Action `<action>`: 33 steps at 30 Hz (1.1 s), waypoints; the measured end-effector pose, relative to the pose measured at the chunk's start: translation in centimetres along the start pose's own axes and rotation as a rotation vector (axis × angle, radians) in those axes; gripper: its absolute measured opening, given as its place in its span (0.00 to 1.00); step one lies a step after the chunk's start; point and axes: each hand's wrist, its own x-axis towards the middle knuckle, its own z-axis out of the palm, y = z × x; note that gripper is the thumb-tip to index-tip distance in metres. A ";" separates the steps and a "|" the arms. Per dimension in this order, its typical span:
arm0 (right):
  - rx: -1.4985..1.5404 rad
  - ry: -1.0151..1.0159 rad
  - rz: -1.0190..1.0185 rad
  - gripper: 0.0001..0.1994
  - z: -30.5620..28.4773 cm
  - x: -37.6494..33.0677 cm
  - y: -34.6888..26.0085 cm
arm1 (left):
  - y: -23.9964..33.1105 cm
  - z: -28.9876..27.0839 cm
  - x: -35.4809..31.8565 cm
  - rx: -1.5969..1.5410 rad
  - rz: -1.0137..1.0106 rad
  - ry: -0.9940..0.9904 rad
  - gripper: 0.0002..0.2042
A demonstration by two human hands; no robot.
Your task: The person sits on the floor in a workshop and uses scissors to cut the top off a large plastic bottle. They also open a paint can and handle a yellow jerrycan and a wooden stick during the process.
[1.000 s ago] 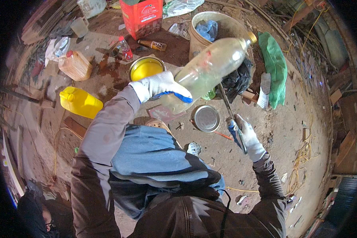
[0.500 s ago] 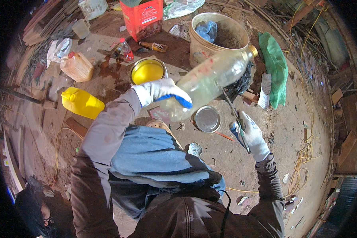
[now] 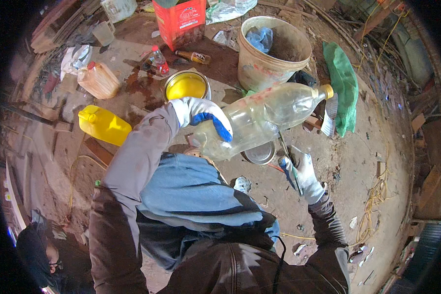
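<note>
My left hand [image 3: 208, 117], in a white glove with a blue palm, is closed round the base end of a large clear plastic bottle [image 3: 259, 115]. The bottle lies nearly level in the air, its yellow cap pointing right, and its wall is dented with reddish marks. In my gloved right hand [image 3: 305, 176] is a thin dark cutting tool that looks like scissors [image 3: 283, 143]. The tool's tip touches the bottle's lower side near the middle; whether it has gone through the wall I cannot tell. Beneath the bottle, a round metal lid [image 3: 259, 154] is partly hidden.
Beyond my left hand stands an open can of yellow paint [image 3: 208, 93]. A dirty white bucket [image 3: 252, 71] holds a blue plastic bag. Around are a red tin [image 3: 183, 27], yellow jug [image 3: 103, 125], cloudy jug [image 3: 99, 81], green sack [image 3: 342, 88] and yellow cord [image 3: 372, 210]. Another person [image 3: 32, 255] is lower left.
The bottle has tilted from slanting up rightward to nearly level, its cap end lower and farther right. My right hand and the tool have shifted slightly left, the tool's tip staying against the bottle.
</note>
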 end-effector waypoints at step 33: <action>0.156 0.122 0.180 0.31 1.1 -3.3 3.8 | 3.6 6.7 5.6 0.986 -0.121 0.446 0.67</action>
